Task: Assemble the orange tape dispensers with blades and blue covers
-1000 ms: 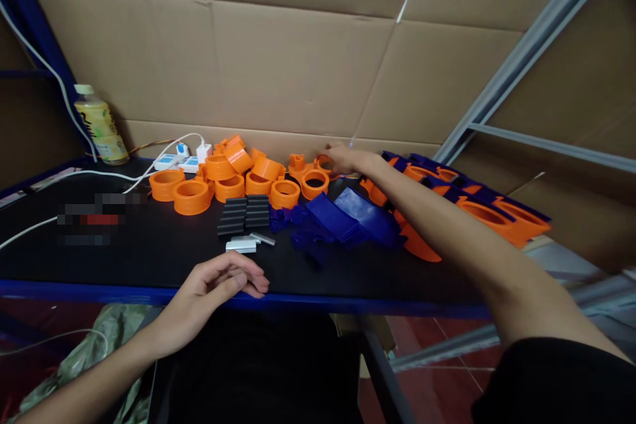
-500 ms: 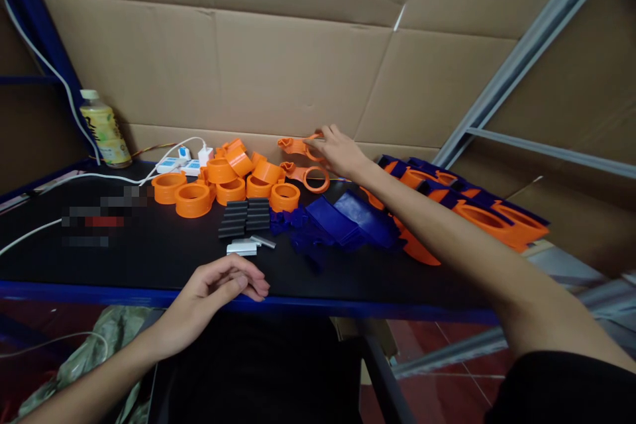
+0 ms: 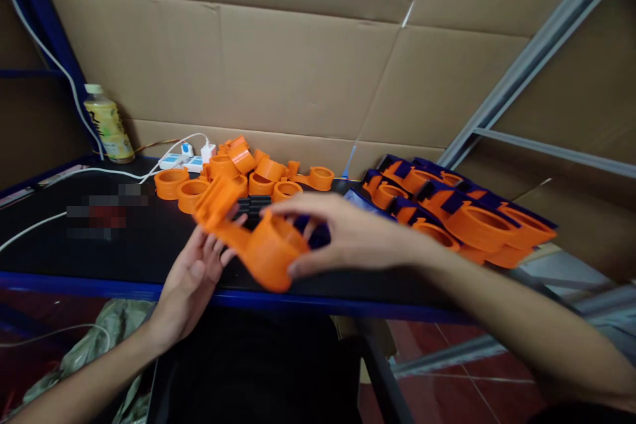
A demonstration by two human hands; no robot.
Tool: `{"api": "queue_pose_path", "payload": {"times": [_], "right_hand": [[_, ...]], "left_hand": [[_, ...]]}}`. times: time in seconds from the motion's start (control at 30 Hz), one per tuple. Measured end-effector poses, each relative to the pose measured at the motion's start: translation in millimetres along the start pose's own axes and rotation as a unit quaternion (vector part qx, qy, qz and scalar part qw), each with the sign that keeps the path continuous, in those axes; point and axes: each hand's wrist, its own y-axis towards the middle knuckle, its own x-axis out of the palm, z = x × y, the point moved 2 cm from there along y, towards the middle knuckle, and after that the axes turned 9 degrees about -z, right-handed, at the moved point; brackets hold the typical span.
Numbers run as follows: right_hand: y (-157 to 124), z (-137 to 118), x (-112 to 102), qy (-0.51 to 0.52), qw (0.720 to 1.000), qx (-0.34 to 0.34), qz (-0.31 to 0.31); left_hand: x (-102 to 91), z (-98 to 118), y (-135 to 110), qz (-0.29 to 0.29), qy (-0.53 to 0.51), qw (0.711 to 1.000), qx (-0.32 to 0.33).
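Note:
My right hand [image 3: 342,232] grips an orange plastic part [image 3: 251,238] with a ring at one end and a flat arm at the other, held just above the near edge of the black table [image 3: 139,245]. My left hand [image 3: 196,271] is under the part's arm, fingers spread and touching it from below. Behind lie a heap of orange rings [image 3: 238,175] and a row of orange-and-blue assemblies [image 3: 462,215]. The blue pieces and black blocks in the middle are mostly hidden by my hands.
A drink bottle [image 3: 106,124] stands at the back left by a white power strip [image 3: 181,160] with white cables running along the table. Cardboard walls close the back. A grey metal rack post [image 3: 527,56] rises at the right.
My right hand lifted an orange part from the back of the table and brought it to the near edge. My left hand opened and rose to meet it.

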Motion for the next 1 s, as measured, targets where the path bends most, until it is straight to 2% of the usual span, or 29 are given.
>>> {"api": "queue_pose_path", "payload": {"times": [0.1,0.2,0.33,0.4,0.57,0.7,0.83,0.93,1.0], "right_hand": [[-9.5,-34.4,41.9,0.043,0.997,-0.030,-0.048],[-16.3,-36.0,58.4,-0.032,0.996,-0.041,-0.076],[-24.9,-1.4,46.8,-0.203,0.979,0.026,0.006],[-25.0,15.2,41.0,-0.244,0.968,0.051,0.026],[1.8,25.3,53.5,-0.246,0.969,0.023,0.001],[29.5,25.7,73.4,-0.252,0.965,0.070,0.001],[35.5,33.5,79.5,-0.254,0.960,0.116,-0.011],[29.1,35.4,68.4,-0.238,0.962,0.131,0.037],[24.4,31.3,56.0,-0.202,0.969,0.098,0.101]], "left_hand": [[0.7,5.7,-5.9,0.051,-0.004,0.998,-0.023],[0.2,8.4,-9.6,0.057,-0.007,0.994,-0.088],[-0.4,6.6,-6.5,0.044,0.005,0.991,-0.127],[-0.4,4.4,-4.1,0.042,-0.001,0.989,-0.139],[-1.4,4.7,-3.9,0.049,0.007,0.987,-0.153],[-4.0,6.0,-5.9,0.051,0.019,0.987,-0.149],[-6.1,2.3,-5.1,0.030,0.022,0.987,-0.155],[-5.0,0.2,-4.2,0.022,0.026,0.986,-0.164],[-2.8,0.0,-3.7,0.021,0.030,0.986,-0.165]]}}
